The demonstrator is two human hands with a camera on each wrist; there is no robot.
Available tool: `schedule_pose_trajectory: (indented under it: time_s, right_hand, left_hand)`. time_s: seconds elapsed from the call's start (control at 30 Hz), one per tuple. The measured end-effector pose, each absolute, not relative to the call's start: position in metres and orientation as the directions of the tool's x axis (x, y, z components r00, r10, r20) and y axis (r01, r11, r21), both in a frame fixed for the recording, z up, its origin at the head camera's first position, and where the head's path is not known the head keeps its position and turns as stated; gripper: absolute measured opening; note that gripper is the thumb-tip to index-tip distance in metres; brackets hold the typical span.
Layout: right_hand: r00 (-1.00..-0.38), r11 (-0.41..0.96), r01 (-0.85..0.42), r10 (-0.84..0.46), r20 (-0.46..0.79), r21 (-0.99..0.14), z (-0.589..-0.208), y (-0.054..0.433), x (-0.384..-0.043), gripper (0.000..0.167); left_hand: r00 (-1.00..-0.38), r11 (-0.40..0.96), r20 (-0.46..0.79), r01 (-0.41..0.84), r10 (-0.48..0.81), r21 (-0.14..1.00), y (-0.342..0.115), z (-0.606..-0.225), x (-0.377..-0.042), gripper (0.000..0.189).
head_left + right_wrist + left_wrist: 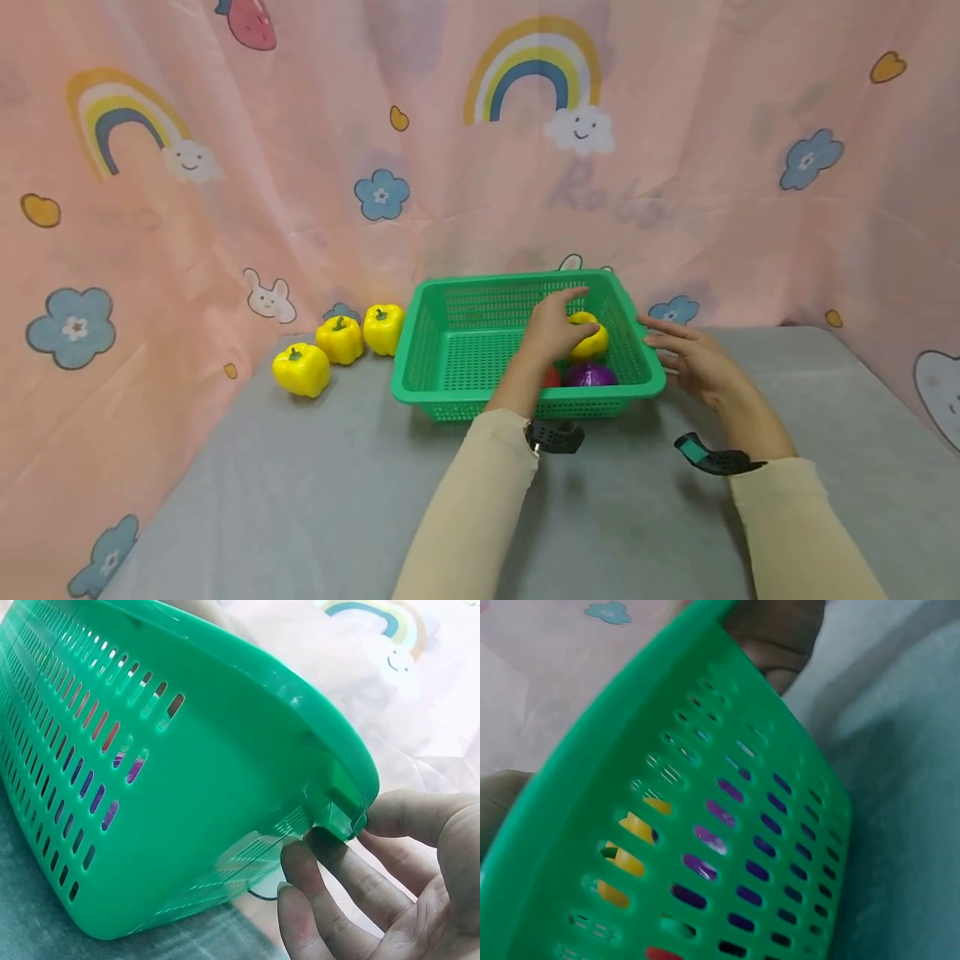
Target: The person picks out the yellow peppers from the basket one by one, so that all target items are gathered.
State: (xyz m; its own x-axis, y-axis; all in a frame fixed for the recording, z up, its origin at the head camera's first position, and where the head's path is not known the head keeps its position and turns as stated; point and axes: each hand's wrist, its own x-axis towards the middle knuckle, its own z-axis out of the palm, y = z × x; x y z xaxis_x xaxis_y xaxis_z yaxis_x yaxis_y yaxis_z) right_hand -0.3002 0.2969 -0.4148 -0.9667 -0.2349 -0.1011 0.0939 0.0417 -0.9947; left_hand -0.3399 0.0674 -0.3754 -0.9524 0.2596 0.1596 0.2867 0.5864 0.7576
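Note:
In the head view a green plastic basket (457, 402) stands on the table. Inside its right half are a yellow bell pepper (597, 340), a glossy purple vegetable (591, 375) and a red item (552, 377), mostly hidden by the left forearm. My left hand (557, 327) reaches over the front rim, thumb and index finger spread apart at the yellow pepper, the thumb overlapping it. At the basket's right end, my right hand (693, 360) holds the rim; in the right wrist view its thumb (405, 814) is at the lip with fingertips underneath.
Three more yellow bell peppers stand left of the basket: one near it (383, 330), one in the middle (340, 340) and one farthest out (302, 370). A pink patterned curtain (300, 150) hangs behind the grey table (300, 500). Black straps circle both wrists.

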Motion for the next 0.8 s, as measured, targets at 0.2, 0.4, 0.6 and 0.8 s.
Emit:
schedule_pose_trajectory:
  time_s: [0.2,0.4,0.6,0.8]
  right_hand:
    - [-0.964,0.027,0.094,-0.246,-0.098,-0.995,-0.414,0.297,-0.302,0.067]
    - [-0.964,0.035,0.097,-0.247,-0.102,-0.995,-0.415,0.297,-0.302,0.067]
    - [-0.963,-0.019,0.103,-0.253,-0.094,-0.995,-0.414,0.298,-0.301,0.064]
    - [-0.964,-0.023,0.102,-0.250,-0.093,-0.995,-0.416,0.297,-0.301,0.061]
  left_hand:
    - [-0.957,0.664,0.132,0.276,0.258,0.695,0.069,-0.377,-0.343,0.062]
    - [-0.947,0.712,0.069,0.284,0.315,0.642,0.071,-0.380,-0.342,0.067]
    - [-0.940,0.730,0.036,0.288,0.340,0.620,0.073,-0.384,-0.341,0.066]
    - [-0.951,0.758,0.029,0.264,0.309,0.596,0.072,-0.387,-0.340,0.062]
